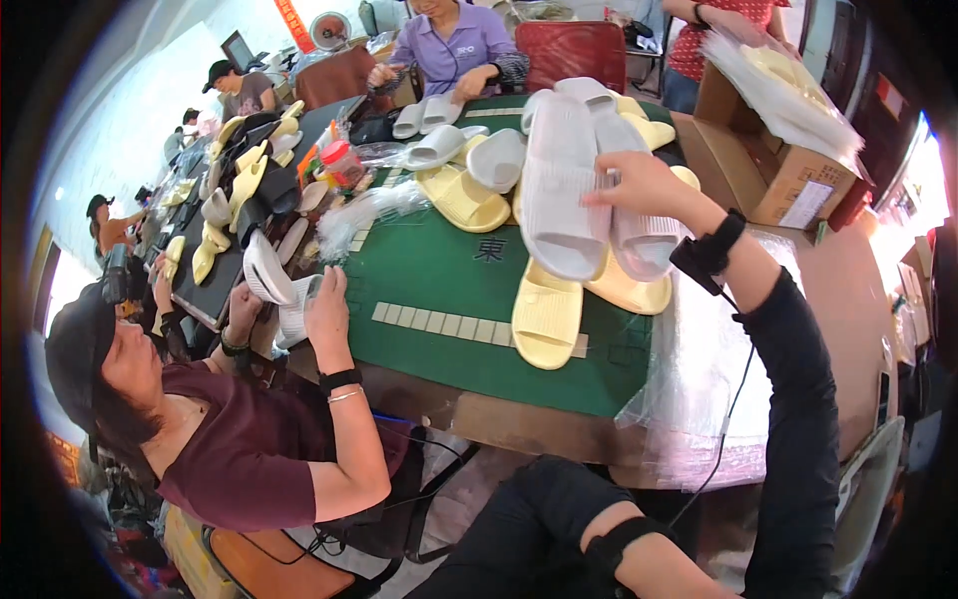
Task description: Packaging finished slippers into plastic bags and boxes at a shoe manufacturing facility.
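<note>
Right hand (639, 185) is raised over the table, fingers closed on a pair of pale grey ribbed foam slide sandals (564, 185); soles are turned toward the camera, toes pointing down. The pair is held above the green felt-topped table (439, 270), just in front of a heap of slides. A black wrist strap (711, 250) is seen on that forearm, with a thin black cable run down along the black sleeve.

Left hand: not visible; only a bare forearm with a black band (619, 544) is seen at the bottom edge, so its grip cannot be told.

Directly below the held pair, a pale yellow foam slide sandal (546, 314) is laid sole-up on the felt, touching a second yellow one (631, 292) partly hidden behind the grey pair. A row of small cream tiles (439, 324) is set along the felt just left of it. More yellow and white slides (469, 190) are piled toward the far side of the table.

An open brown cardboard box (773, 165) holding clear plastic bags is placed to the right. Crinkled clear plastic sheeting (699, 369) is draped over the table's near right edge.

On the left, a seated person in a maroon shirt (249, 449) is seen with a white slide (267, 270) in hand. Across the table, a person in a purple shirt (454, 50) is seen handling white slides.
</note>
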Tool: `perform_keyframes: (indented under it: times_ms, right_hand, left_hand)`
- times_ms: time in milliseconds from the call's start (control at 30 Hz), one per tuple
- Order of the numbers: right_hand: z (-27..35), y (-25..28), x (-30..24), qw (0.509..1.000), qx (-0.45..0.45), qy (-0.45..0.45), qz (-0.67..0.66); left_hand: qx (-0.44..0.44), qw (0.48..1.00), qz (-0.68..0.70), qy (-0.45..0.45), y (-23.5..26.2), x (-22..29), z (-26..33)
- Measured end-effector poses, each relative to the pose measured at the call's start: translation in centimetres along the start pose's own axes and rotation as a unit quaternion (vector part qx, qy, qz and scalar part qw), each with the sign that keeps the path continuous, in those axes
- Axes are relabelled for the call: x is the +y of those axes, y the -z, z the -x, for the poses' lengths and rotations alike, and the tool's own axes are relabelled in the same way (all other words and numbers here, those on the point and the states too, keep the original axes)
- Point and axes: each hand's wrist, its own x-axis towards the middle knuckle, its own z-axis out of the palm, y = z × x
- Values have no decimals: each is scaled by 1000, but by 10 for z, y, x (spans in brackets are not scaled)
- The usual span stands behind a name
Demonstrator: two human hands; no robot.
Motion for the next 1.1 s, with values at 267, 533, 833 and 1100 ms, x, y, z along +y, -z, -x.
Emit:
perform_keyframes:
  times_ms: [267,533,833,1100]
  right_hand:
    - [154,92,6,896,130,-199,-376]
    - [285,48,41,532,198,-257,-782]
    - [341,-42,79,876,99,-314,-353]
    - [334,-91,124,980,73,-161,-91]
  left_hand:
    - [233,591,-723,270,90,-21,80]
    - [259,185,-824,469,147,-73,170]
    - [257,164,-829,469,132,-79,176]
    - [279,138,-853,419,133,-89,173]
